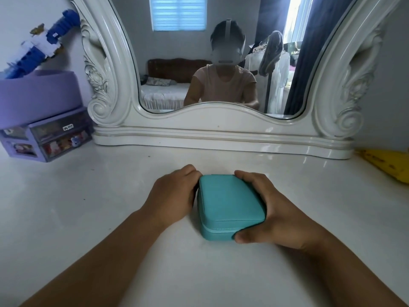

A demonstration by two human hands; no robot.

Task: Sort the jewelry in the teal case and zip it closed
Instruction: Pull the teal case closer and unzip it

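A small square teal case (229, 203) lies flat on the white dresser top (88, 196), lid down, with its zipper seam running along the front edge. My left hand (174, 193) cups its left side, fingers curled over the far left corner. My right hand (276, 209) wraps its right side, thumb pressed on the front right corner and fingers over the far right corner. No jewelry is visible; the inside of the case is hidden.
A white carved mirror frame (221, 131) stands behind the case and reflects a person. A purple drawer organiser (46, 136) with a blue toy (44, 45) on top sits at the back left. A yellow object (389, 162) lies at the right edge.
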